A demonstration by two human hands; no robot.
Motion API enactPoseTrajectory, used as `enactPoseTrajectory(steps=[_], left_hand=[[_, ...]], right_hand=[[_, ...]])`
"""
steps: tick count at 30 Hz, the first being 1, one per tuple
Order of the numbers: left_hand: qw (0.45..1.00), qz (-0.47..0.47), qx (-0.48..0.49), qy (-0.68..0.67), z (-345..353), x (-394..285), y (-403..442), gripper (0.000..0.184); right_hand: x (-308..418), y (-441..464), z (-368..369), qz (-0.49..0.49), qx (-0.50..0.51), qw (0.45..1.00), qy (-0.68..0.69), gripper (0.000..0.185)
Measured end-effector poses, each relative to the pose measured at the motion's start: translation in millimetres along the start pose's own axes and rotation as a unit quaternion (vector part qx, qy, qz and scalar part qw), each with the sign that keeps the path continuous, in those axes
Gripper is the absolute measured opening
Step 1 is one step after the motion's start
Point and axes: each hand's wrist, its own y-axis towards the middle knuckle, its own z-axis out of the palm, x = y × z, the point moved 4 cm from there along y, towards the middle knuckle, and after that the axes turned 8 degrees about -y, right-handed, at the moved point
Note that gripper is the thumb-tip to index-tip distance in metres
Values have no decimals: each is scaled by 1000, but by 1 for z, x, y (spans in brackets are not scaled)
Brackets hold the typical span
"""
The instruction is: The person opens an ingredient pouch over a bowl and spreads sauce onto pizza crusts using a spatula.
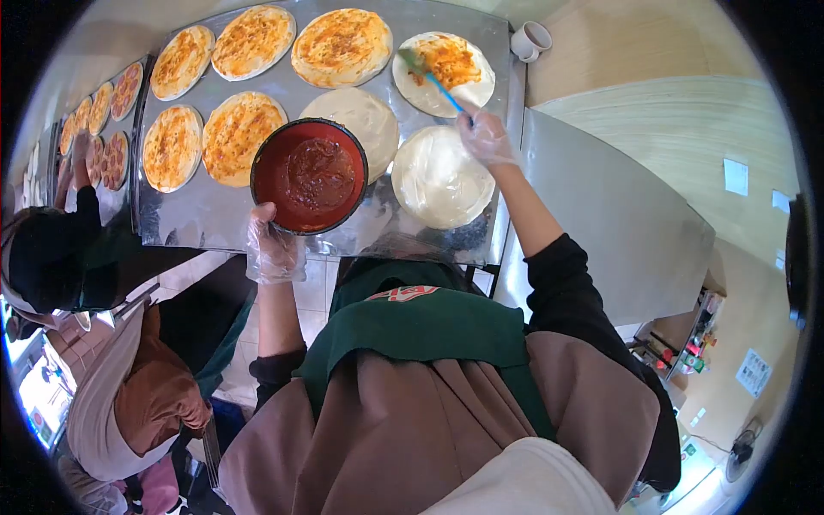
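Observation:
My left hand, in a clear plastic glove, is closed on the rim of a bowl, dark outside and red inside, with thick red sauce in it. The bowl is held over the table's front edge and hides part of a plain dough round. My right hand, also gloved, grips the blue handle of a spatula. Its greenish head rests on a partly sauced dough round at the back right. Below that hand lies another plain dough round.
Several sauced dough rounds lie on the metal table. A white mug stands by its back right corner. To the left, a co-worker's hand is over topped pizzas; another person stands nearby.

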Motion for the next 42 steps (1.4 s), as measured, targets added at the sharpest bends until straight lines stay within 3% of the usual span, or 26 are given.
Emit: enactPoseTrajectory(steps=[2, 4, 7, 8, 10, 14, 16, 19, 24, 27, 30, 33, 35, 39, 42], left_hand=[[1000, -2, -6, -3, 0, 0, -1, 54], [1000, -4, -12, -6, 1, -1, -2, 54], [1000, -5, 6, -21, 2, 1, -3, 54], [1000, -3, 3, -12, -1, 2, -3, 54], [1000, 0, -2, -4, -3, 1, -5, 54], [1000, 2, 7, -11, -6, -3, -9, 54], [1000, 4, 3, -14, -6, -5, -10, 55], [1000, 12, -13, -20, 0, -8, -12, 55], [999, 4, 17, -39, -4, -8, -6, 53], [999, -9, -10, -42, -6, -7, -7, 52], [999, -5, 1, -41, -11, -8, -5, 51], [999, 1, -6, -43, -13, -8, -5, 57], [999, 1, -10, -47, -18, -8, -4, 57], [998, -1, 1, -62, -17, -12, -8, 56], [998, -4, 5, -61, -25, -10, -5, 55]], right_hand=[[-13, 22, -7, 69, -11, 994, -89, 34], [-20, 45, -12, 50, -61, 991, -105, 34], [-15, 68, -18, 2, 27, 976, -215, 32], [-18, 69, -19, 2, 27, 976, -216, 32], [-15, 67, -22, -104, 41, 972, -207, 32], [-12, 50, -49, -114, 79, 985, -100, 31], [-22, 45, -53, -16, -11, 996, -89, 31], [-44, 44, -24, 41, -9, 988, -147, 31], [-14, 16, -7, 0, 43, 988, -148, 33], [-8, 16, -19, -20, 70, 996, -55, 32], [-17, 30, -27, 48, 16, 995, -90, 33], [-23, 40, -22, -16, 0, 985, -174, 34], [-8, 37, -21, -99, 85, 963, -234, 33], [4, 36, -51, -79, 151, 962, -212, 31], [-2, 48, -55, -88, 75, 976, -184, 29]])
